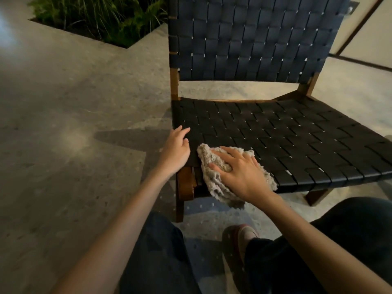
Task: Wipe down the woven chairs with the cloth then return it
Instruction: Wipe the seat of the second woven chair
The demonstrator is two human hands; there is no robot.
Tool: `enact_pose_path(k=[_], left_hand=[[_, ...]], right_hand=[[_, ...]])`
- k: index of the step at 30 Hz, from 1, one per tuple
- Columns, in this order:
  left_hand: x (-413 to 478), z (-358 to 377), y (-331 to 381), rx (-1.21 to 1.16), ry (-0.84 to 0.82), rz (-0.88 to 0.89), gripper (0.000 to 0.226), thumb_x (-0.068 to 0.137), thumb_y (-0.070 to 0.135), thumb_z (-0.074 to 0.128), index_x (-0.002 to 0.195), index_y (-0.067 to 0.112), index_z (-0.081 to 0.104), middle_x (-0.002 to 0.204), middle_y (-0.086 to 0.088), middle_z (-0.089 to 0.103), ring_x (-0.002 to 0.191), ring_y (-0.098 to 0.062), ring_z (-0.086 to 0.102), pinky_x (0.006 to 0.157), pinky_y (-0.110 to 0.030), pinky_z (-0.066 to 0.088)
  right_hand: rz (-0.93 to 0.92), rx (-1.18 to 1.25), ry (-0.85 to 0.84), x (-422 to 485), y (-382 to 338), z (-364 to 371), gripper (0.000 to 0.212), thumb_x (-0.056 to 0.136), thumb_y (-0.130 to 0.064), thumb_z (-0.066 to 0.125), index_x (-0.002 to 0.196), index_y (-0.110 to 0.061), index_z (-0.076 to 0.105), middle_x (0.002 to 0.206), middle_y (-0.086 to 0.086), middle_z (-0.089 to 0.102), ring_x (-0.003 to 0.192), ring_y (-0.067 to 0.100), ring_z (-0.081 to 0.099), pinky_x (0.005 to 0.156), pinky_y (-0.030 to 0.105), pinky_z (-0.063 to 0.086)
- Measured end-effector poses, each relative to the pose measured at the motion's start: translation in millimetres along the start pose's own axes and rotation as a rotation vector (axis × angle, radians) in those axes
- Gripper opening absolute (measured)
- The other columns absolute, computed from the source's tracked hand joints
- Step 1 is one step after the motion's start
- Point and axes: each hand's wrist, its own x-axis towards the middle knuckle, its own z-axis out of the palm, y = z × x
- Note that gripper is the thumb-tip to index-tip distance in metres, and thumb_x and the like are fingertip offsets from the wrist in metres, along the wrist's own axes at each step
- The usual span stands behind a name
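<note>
A low woven chair [286,132] with dark straps and a wooden frame stands in front of me. A grey fluffy cloth [212,177] lies crumpled on the front left corner of its seat and hangs a little over the edge. My right hand [239,172] lies on top of the cloth with spread fingers, pressing it onto the seat. My left hand [176,149] rests at the seat's left edge, fingers relaxed and holding nothing.
A sunken planter [101,18] with green grasses sits in the concrete floor at the back left. My knees in dark trousers and one shoe [239,247] are below the chair's front edge. A pale wall panel [373,30] stands behind the chair at right.
</note>
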Motion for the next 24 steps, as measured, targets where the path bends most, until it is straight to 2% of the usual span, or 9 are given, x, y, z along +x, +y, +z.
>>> enact_pose_path(k=[4, 9, 13, 18, 24], left_hand=[[15, 7, 3, 0.167, -0.040, -0.039, 0.048, 0.102, 0.012, 0.032, 0.149, 0.014, 0.025, 0.159, -0.004, 0.009, 0.146, -0.021, 0.003, 0.117, -0.034, 0.009], [39, 11, -3, 0.262, -0.060, -0.096, 0.053, 0.101, 0.017, 0.033, 0.151, 0.012, 0.015, 0.160, -0.005, 0.000, 0.146, -0.021, -0.001, 0.117, -0.034, 0.009], [61, 13, -11, 0.379, -0.096, -0.094, 0.059, 0.099, 0.019, 0.036, 0.151, 0.008, 0.008, 0.159, -0.008, -0.005, 0.146, -0.023, -0.005, 0.117, -0.034, 0.005], [94, 16, -14, 0.468, -0.084, -0.081, 0.058, 0.100, 0.017, 0.033, 0.150, 0.004, 0.008, 0.159, -0.011, -0.003, 0.146, -0.025, -0.005, 0.117, -0.034, 0.003], [119, 24, -15, 0.637, -0.071, -0.121, 0.060, 0.101, 0.035, 0.027, 0.151, 0.007, 0.007, 0.159, -0.008, -0.006, 0.146, -0.028, -0.007, 0.117, -0.040, 0.009]], right_hand=[[0.019, 0.009, -0.003, 32, 2, 13, 0.056, 0.091, -0.067, 0.031, 0.142, -0.044, 0.035, 0.155, -0.011, 0.026, 0.139, 0.031, 0.027, 0.115, 0.055, 0.013], [0.123, 0.047, -0.027, 106, 2, 32, 0.061, 0.092, -0.067, 0.024, 0.145, -0.039, 0.033, 0.158, -0.009, 0.020, 0.143, 0.035, 0.016, 0.115, 0.059, 0.003], [0.134, 0.072, -0.008, 162, 1, 46, 0.061, 0.093, -0.066, 0.022, 0.146, -0.038, 0.030, 0.159, -0.006, 0.017, 0.144, 0.036, 0.011, 0.113, 0.059, -0.005], [0.112, 0.086, 0.030, 229, 4, 59, 0.058, 0.094, -0.063, 0.024, 0.146, -0.037, 0.032, 0.159, -0.007, 0.015, 0.145, 0.036, 0.006, 0.111, 0.058, -0.012], [0.092, 0.072, 0.063, 297, -1, 66, 0.055, 0.095, -0.060, 0.024, 0.144, -0.037, 0.036, 0.159, -0.007, 0.014, 0.145, 0.039, -0.003, 0.107, 0.066, -0.013]])
